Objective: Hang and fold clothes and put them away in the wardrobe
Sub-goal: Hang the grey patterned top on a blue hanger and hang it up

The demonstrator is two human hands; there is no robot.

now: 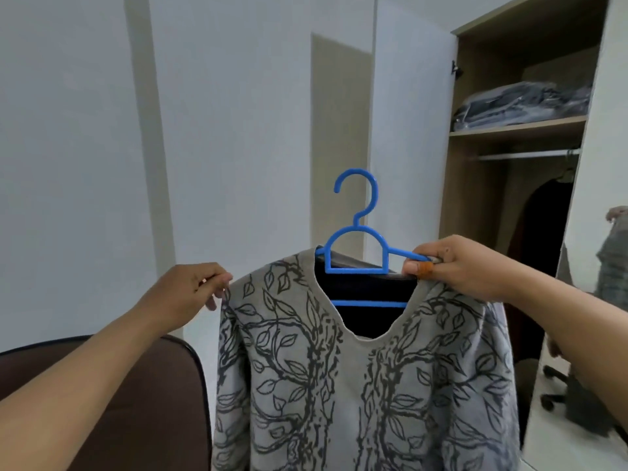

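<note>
A grey top with a dark leaf-and-branch print [356, 375] hangs in front of me on a blue plastic hanger [356, 232], hook upward. My left hand [190, 290] pinches the top's left shoulder. My right hand [455, 266] grips the hanger's right arm together with the top's right shoulder. The open wardrobe [475, 198] stands at the right, behind the top, with a metal rail [523, 154] under its shelf.
Folded clothes in clear plastic [523, 103] lie on the wardrobe shelf. A dark garment [543, 226] hangs from the rail. The wardrobe's open door [407, 130] stands behind the hanger. A brown chair back [112, 396] is at the lower left. A mirrored door [594, 334] is at the far right.
</note>
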